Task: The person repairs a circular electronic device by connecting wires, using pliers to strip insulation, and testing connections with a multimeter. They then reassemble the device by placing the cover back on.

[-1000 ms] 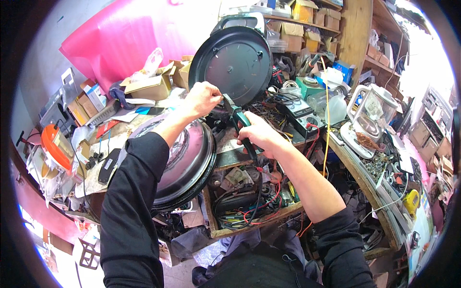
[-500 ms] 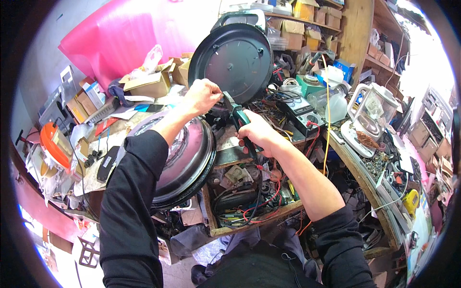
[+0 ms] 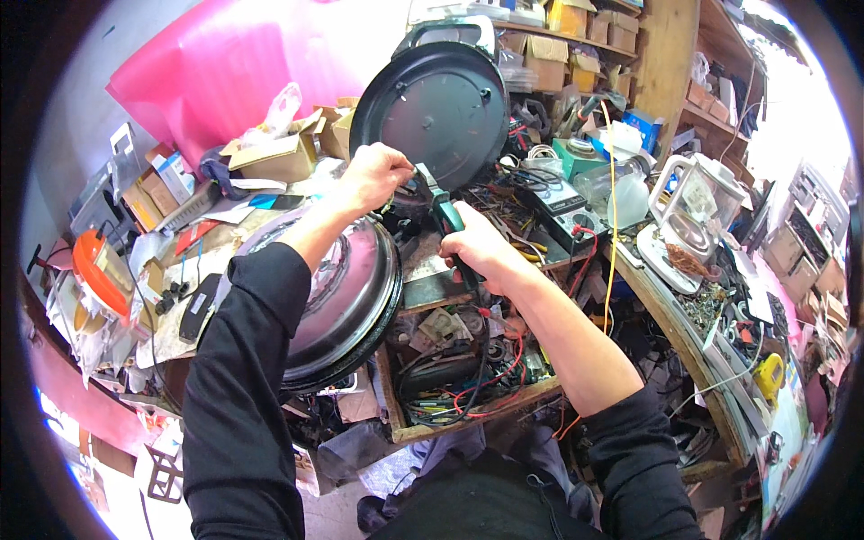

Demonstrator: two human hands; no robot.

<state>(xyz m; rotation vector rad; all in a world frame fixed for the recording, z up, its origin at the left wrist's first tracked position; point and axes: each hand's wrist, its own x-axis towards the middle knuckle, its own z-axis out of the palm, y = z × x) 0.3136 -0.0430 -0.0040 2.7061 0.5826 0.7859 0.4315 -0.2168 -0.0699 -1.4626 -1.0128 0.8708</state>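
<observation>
My right hand (image 3: pixel 481 245) is closed round the handles of green-and-black pliers (image 3: pixel 442 209), their metal jaws pointing up and left. Close by the jaws, my left hand (image 3: pixel 374 175) is closed in a pinch; what sits between its fingertips is too small to make out. Behind both hands, the black round lid (image 3: pixel 432 112) of an electric baking pan stands upright with its handle at the top. The pan's shiny round metal base (image 3: pixel 337 297) rests tilted below my left forearm, partly covered by it.
An open drawer (image 3: pixel 477 412) holds tools and red and black leads. A meter-like device (image 3: pixel 565 205) stands behind it among loose wires. At the right are a blender-like appliance (image 3: pixel 697 216) and a hanging yellow cable (image 3: pixel 614 207). An open cardboard box (image 3: pixel 277 160) sits at the left.
Both hands and the pliers hold nearly the same pose. The whole view has shifted very slightly; nothing has been taken up or let go.
</observation>
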